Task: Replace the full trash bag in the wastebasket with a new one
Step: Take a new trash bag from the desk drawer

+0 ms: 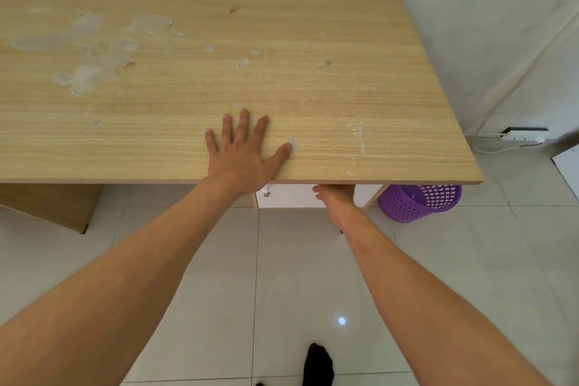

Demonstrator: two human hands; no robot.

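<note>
Our left hand lay flat on the wooden desk, close to its front edge, palm down, fingers straight and spread, thumb out to the side, holding nothing. Our right hand reached in just beneath that same front edge, against the white drawer front under the desk top. The desk top hid its fingers, so we could not tell whether it was gripping anything or simply resting there. The purple mesh wastebasket stood on the floor beneath the desk's front right corner, just to the right of the drawer unit. Its far rim was tucked under the desk top and its near side showed. Our right hand was near it but not touching it. Pale worn patches marked the left part of the desk top. Beyond the desk's right side, by the wall, a white power strip lay on the floor. In front of the desk, one foot in a black sock stood on the tiles
</note>
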